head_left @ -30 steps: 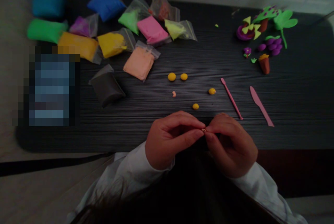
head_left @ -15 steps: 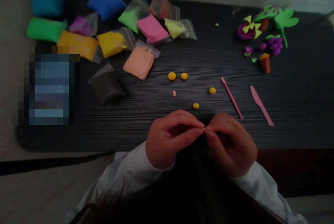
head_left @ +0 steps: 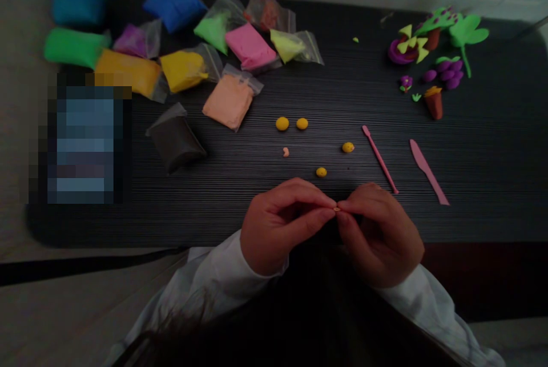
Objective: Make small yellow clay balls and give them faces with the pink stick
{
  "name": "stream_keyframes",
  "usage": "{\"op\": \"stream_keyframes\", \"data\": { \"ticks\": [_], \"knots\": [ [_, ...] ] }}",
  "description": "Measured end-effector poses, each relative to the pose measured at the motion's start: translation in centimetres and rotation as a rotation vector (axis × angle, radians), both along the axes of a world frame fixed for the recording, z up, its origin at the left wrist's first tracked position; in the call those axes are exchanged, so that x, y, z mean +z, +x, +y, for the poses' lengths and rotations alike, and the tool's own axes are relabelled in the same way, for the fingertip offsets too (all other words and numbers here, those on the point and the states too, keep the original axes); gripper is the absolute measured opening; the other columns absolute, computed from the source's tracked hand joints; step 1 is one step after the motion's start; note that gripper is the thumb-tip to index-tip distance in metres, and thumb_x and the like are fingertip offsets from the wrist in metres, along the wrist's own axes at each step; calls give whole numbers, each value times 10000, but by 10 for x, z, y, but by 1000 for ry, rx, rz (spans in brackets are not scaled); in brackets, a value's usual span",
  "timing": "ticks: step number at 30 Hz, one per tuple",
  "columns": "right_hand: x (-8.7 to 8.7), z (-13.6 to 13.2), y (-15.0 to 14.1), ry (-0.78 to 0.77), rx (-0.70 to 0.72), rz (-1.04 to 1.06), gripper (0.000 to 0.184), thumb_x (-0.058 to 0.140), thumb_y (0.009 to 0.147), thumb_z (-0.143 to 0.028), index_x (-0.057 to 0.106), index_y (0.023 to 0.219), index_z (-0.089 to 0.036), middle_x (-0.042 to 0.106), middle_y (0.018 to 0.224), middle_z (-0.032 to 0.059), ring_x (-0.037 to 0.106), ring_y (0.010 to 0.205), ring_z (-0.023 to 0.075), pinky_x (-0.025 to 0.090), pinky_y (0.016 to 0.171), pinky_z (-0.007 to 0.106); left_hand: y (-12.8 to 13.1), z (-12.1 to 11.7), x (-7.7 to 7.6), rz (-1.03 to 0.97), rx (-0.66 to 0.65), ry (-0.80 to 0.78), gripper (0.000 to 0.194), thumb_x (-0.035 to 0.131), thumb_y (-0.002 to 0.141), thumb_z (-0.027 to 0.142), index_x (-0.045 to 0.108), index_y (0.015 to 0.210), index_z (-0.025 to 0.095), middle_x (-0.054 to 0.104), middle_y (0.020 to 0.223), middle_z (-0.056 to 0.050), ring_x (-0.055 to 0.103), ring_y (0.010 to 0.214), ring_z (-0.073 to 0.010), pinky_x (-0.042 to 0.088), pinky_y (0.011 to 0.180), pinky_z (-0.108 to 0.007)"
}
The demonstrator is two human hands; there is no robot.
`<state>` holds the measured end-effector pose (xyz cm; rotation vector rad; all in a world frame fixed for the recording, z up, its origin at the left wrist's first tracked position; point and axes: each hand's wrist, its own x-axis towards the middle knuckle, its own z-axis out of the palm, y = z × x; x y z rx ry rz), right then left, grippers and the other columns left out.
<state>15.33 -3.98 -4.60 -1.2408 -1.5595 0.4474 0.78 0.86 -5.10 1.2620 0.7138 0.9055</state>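
Head view: two hands pinch one tiny piece

The left hand (head_left: 274, 230) and right hand (head_left: 381, 236) meet fingertip to fingertip above the near edge of the dark table (head_left: 205, 213). Each pinches the tiny piece (head_left: 337, 209) between thumb and forefinger, so it sits right between the hands. It looks pale, perhaps peach, but is too small and dim to make out well. Just beyond the left fingers lies a yellow ball (head_left: 321, 172), with a second ball (head_left: 348, 147) farther off to the right. A peach curl (head_left: 286, 152) lies near two more balls (head_left: 282, 123). Beyond the right hand lie a pink stick (head_left: 381, 159) and a pink knife (head_left: 428, 172).
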Motion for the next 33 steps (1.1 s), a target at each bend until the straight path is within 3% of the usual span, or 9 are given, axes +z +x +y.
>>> {"op": "stream_keyframes", "data": {
  "ticks": [24,28,31,33],
  "knots": [
    [-1,-1,-2,-37,-76,14,307,603,656,-15,593,900,-201,618,763,6,564,696,145,472,633,336,0,-1,0,122,40,149,164,633,708,91,654,821,209,612,746,2,569,700,-114,467,633,-240],
    [-1,-2,0,-63,-96,-2,299,606,656,-14,594,889,-200,618,759,2,561,706,146,466,656,339,-4,2,4,309,149,307,170,626,717,103,636,844,215,618,796,6,571,737,-121,460,657,-252],
    [-1,-1,6,-86,-142,-56,260,607,675,-41,597,877,-204,620,766,4,567,727,153,463,679,340,-2,8,3,598,256,557,195,646,708,165,640,899,202,638,860,-23,554,825,-171,430,760,-325],
    [-1,2,11,-123,-167,-139,204,607,696,-83,604,858,-207,624,770,10,576,753,165,463,701,351,2,12,1,782,257,688,223,648,710,234,647,929,189,647,913,-51,531,899,-223,382,838,-397]
  ]
}}
